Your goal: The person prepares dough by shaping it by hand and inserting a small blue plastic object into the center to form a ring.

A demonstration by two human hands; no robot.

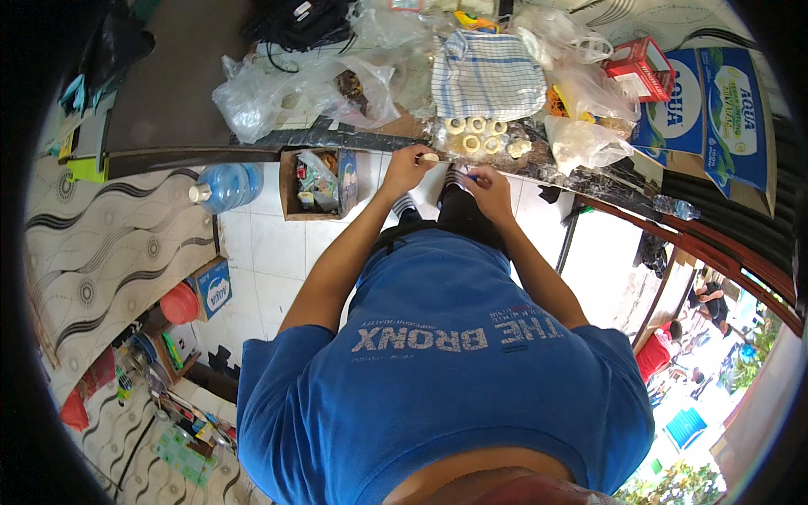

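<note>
Blue shirt [446, 370] fills the near view, both forearms reaching far toward the counter edge [337, 135]. Left hand [407, 168] pinches a small pale piece [428, 157] between its fingertips, just near a cluster of pale dough rings [481, 135] on the counter. Right hand [488, 189] is curled around something dark; what it grips, I cannot tell. A checked cloth [488, 76] lies beyond the rings.

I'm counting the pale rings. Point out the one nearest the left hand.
It is the ring at the cluster's left end, beside the checked cloth's lower corner. The left hand pinches a pale piece just below-left of it; the others lie farther right.
</note>
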